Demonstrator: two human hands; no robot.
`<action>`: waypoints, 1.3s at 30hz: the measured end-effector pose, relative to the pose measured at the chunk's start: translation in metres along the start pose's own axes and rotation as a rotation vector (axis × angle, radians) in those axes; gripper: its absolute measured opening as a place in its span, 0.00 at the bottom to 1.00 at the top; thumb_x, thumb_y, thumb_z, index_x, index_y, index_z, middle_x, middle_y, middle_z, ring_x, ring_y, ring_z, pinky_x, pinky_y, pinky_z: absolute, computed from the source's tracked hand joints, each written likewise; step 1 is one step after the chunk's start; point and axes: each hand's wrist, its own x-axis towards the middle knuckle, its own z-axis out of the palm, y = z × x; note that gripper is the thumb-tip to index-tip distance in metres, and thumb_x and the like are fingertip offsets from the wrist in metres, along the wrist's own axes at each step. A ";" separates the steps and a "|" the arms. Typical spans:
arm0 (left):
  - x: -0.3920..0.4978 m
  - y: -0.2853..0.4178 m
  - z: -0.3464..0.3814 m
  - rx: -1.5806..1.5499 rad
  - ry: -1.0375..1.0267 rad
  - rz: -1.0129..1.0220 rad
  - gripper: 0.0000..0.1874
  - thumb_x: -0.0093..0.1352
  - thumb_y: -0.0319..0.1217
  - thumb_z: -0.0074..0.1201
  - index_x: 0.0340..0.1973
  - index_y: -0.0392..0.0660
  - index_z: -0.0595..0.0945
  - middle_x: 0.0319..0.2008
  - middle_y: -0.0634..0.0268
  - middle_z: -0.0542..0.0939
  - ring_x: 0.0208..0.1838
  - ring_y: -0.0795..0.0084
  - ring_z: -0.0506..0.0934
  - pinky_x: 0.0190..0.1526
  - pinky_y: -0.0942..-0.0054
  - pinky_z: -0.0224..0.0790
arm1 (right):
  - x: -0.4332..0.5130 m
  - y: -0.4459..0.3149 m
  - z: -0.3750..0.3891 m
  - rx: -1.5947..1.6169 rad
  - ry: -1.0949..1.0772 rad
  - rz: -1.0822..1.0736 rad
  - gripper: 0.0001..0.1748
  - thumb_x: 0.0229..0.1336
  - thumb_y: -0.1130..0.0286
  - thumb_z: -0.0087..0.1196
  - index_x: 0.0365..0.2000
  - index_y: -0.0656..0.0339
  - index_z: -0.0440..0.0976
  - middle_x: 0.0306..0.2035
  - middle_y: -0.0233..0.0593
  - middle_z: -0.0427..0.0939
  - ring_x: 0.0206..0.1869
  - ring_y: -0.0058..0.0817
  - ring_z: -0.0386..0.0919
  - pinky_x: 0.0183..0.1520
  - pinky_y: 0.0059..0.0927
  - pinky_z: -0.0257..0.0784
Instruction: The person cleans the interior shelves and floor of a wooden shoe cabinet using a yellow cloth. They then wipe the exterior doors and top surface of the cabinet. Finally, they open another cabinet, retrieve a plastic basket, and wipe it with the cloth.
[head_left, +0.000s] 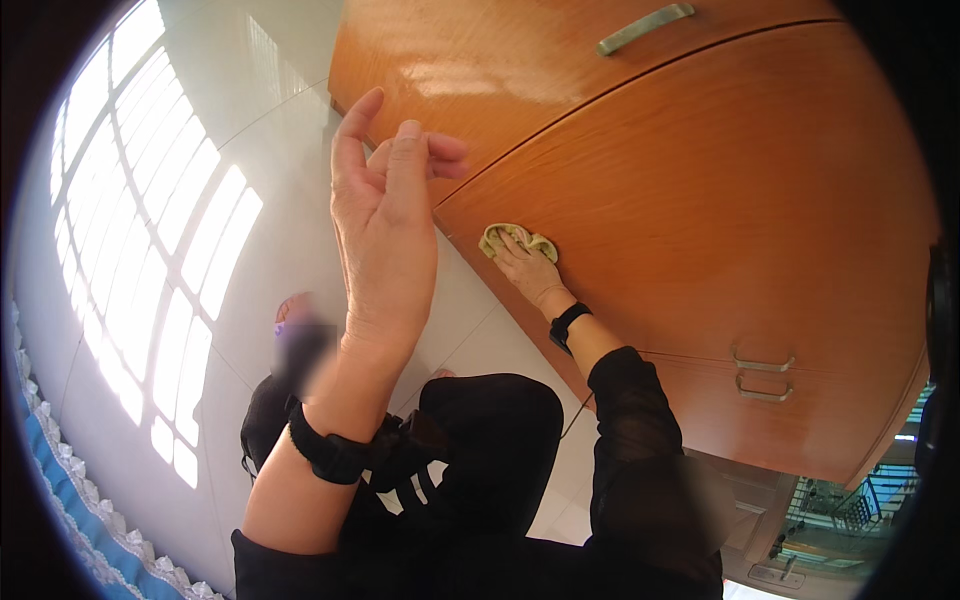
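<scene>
My right hand (531, 276) presses a crumpled yellow-green cloth (496, 237) against the lower part of a glossy orange-brown wooden cabinet door (697, 195). Its fingers lie over the cloth, close to the door's bottom corner. In front of the cabinet my left hand (384, 232) is raised in the air, holding nothing. The fingers there are loosely bent and apart. A black band circles each wrist.
Metal handles (646, 28) sit on the upper panel, and two more (763, 363) on the cabinet's far section. Sunlight from a window falls on the pale tiled floor (292, 247). A blue cloth with white lace trim (75, 502) edges the lower left.
</scene>
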 end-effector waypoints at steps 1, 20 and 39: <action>0.000 -0.002 0.001 0.009 -0.004 0.013 0.24 0.74 0.38 0.44 0.57 0.31 0.67 0.32 0.66 0.81 0.42 0.79 0.76 0.53 0.75 0.63 | -0.011 0.017 -0.022 0.027 0.108 0.100 0.22 0.57 0.68 0.50 0.54 0.53 0.74 0.65 0.33 0.63 0.69 0.33 0.57 0.71 0.43 0.53; -0.023 -0.023 0.032 0.132 -0.145 -0.068 0.27 0.75 0.38 0.44 0.65 0.37 0.61 0.33 0.64 0.81 0.41 0.76 0.78 0.56 0.74 0.63 | -0.122 0.075 -0.107 -0.237 0.500 0.683 0.25 0.59 0.66 0.52 0.58 0.35 0.71 0.65 0.28 0.65 0.62 0.37 0.65 0.67 0.49 0.52; -0.041 -0.034 0.056 0.099 -0.276 -0.031 0.26 0.76 0.37 0.44 0.65 0.40 0.62 0.33 0.64 0.81 0.38 0.75 0.77 0.47 0.76 0.65 | -0.218 0.118 -0.199 -0.153 0.585 1.005 0.27 0.52 0.79 0.53 0.52 0.44 0.73 0.68 0.32 0.59 0.67 0.50 0.56 0.69 0.60 0.46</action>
